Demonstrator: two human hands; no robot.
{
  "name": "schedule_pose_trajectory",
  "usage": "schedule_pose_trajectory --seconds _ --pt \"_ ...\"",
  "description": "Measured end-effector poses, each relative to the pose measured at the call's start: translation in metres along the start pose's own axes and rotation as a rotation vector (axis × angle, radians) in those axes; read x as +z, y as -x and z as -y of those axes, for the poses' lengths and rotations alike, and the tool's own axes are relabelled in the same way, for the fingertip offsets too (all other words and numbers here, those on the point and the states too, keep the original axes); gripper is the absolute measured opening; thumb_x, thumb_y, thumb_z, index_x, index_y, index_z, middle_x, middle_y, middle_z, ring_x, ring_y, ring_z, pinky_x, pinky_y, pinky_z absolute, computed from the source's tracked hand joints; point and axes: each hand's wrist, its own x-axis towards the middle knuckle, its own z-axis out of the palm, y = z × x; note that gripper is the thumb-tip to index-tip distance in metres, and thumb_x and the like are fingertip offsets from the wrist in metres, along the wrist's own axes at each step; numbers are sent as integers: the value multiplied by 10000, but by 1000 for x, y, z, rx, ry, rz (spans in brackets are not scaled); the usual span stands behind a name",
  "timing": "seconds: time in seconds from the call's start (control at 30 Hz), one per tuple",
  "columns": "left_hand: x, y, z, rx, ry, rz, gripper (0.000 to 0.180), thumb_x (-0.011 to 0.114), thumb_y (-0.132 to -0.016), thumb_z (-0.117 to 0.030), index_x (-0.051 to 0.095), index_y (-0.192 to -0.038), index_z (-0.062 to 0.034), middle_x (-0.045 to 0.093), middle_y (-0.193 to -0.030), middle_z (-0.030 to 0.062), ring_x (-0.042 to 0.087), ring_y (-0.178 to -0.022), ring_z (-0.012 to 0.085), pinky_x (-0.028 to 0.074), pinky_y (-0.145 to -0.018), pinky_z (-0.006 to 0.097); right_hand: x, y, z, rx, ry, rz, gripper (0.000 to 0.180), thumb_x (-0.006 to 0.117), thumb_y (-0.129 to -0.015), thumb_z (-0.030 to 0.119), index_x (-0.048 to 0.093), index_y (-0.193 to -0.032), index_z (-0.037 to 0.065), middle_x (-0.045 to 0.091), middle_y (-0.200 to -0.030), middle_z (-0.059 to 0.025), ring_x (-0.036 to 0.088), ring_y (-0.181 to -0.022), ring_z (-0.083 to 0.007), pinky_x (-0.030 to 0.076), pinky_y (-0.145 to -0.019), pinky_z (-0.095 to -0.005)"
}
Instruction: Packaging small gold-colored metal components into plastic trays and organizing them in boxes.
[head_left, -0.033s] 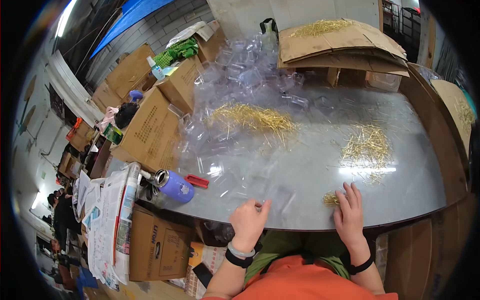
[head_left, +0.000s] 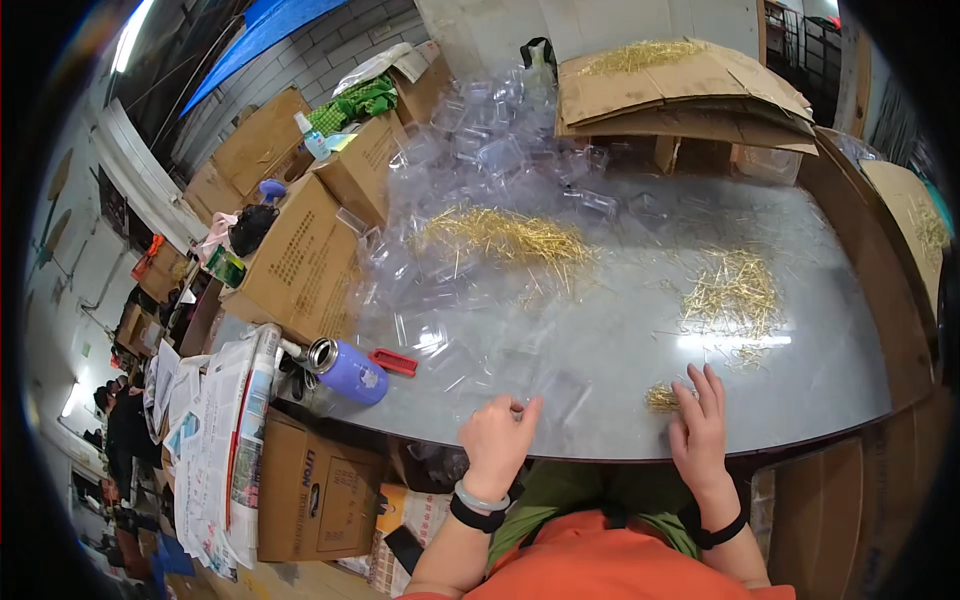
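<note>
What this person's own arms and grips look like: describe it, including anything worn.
The left grip is an ungloved hand; around its wrist sit a pale rounded bangle and a black band. The right grip is ungloved too, with one black wristband. No sleeves cover the visible forearms; the top is orange.

A wide fisheye view from the left camera of a head-worn pair looks forward and steeply down across the smooth grey tabletop (head_left: 640, 335). Nearest the lens is the wearer's orange cloth top (head_left: 600, 562), then the bare left hand (head_left: 497, 440) and bare right hand (head_left: 697, 435). The flat white wall panel (head_left: 490, 30) stands far; the brown upright board (head_left: 880, 250) borders the right.
</note>
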Motion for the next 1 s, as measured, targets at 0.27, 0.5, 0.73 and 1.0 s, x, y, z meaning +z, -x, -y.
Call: schedule_pose_trajectory --seconds 0.27,0.5,0.73,1.0 --pt "2 -13 14 255 -29 -75 174 652 -943 -175 731 -1016 -38 713 -928 168 675 -818 398 522 -697 481 21 -47 65 -390 -49 233 291 642 -761 19 673 -1045 76 651 -1186 -93 588 -1087 -288 482 -908 -441" --pt "8 15 21 179 471 -65 219 643 -951 -70 680 -1144 27 684 -1013 202 676 -908 346 541 -769 404 52 -50 58 -287 0 94 195 645 -755 35 667 -938 96 639 -924 -37 591 -846 -250 506 -748 -365" --pt "22 43 1 -91 1607 524 765 668 -997 -150 196 -1596 -104 411 -1487 212 567 -1257 286 528 -1025 424 -7 -32 87 -50 -520 494 144 775 -854 57 742 -993 34 686 -880 -71 665 -753 -235 528 -670 -327" --pt "20 58 0 -148 1606 638 604 623 -1027 -130 284 -1519 -35 516 -1343 157 596 -1227 243 540 -984 364 -6 -6 78 561 -1214 668 185 700 -959 111 732 -1096 -8 733 -909 -71 686 -843 -128 542 -731 -297"
